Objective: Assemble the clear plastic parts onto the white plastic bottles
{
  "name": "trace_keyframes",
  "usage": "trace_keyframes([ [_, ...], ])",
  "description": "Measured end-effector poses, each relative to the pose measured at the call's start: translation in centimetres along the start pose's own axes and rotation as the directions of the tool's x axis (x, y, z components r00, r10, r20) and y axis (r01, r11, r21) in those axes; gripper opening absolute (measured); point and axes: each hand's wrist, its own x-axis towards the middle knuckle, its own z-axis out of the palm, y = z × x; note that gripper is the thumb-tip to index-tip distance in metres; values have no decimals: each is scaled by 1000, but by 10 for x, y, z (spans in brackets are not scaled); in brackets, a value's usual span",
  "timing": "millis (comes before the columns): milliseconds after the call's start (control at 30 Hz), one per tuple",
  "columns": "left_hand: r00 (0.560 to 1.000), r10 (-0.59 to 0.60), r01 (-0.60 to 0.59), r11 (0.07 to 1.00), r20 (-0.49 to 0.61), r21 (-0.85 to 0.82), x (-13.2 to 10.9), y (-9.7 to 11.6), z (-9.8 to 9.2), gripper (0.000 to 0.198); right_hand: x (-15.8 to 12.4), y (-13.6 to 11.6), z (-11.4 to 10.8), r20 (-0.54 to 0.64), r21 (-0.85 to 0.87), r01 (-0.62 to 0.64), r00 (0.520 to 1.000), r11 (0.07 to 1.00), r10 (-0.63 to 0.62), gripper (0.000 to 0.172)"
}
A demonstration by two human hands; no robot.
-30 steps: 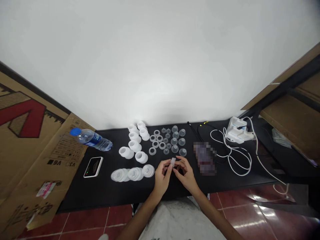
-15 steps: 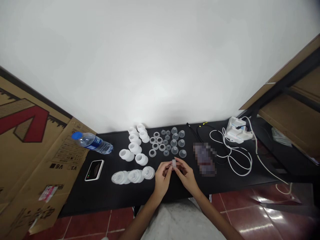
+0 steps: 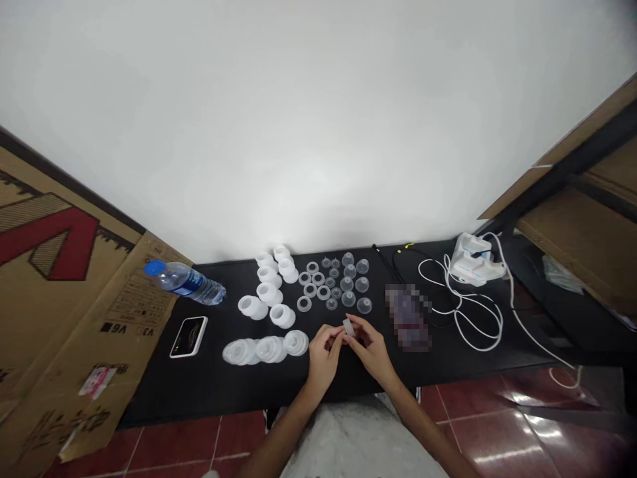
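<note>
Between my two hands is a translucent plastic ring (image 3: 349,326), tilted on its edge. My right hand (image 3: 371,350) pinches it from the right with thumb and fingers. My left hand (image 3: 323,355) is closed, its fingertips meeting the ring's left side; fingers partly hide its lower part. Just beyond lie several similar flat rings (image 3: 323,293), small clear nipple-like pieces (image 3: 331,304) and clear dome caps (image 3: 364,305). To the left are several white open-mouthed cups (image 3: 282,316). Nearer me, beside my left hand, clear-topped round pieces (image 3: 296,342) lie in an overlapping row.
The black table (image 3: 209,385) meets a white wall. At left are a water bottle (image 3: 192,283), a white-framed device (image 3: 189,336) and a cardboard box (image 3: 99,299). At right lie a blurred-out object (image 3: 408,317), white cables (image 3: 470,332) and a white charging dock (image 3: 475,259).
The ring has tipped from nearly upright to a slant between my fingers. Both hands stay in almost the same place.
</note>
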Motion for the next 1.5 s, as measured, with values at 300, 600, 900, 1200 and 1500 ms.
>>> trace_keyframes([
  [300,1000,-8,7,1000,-19,-30,1,-2,2,27,-1,-4,-2,21,-92,58,998,994,-57,43],
  [600,999,-44,41,996,-28,-85,0,2,3,27,-2,0,-2,-1,-66,30,1000,997,-30,45],
  [900,995,-104,103,981,-1,-165,0,-1,4,30,-1,-8,-2,-21,-143,132,990,981,-136,37],
  [1200,983,-184,179,951,3,-250,4,5,2,38,-1,-13,1,58,-11,87,995,996,-86,35],
  [1500,983,-183,173,948,-15,-268,3,5,3,36,-4,-7,5,-36,35,26,999,999,-25,45],
])
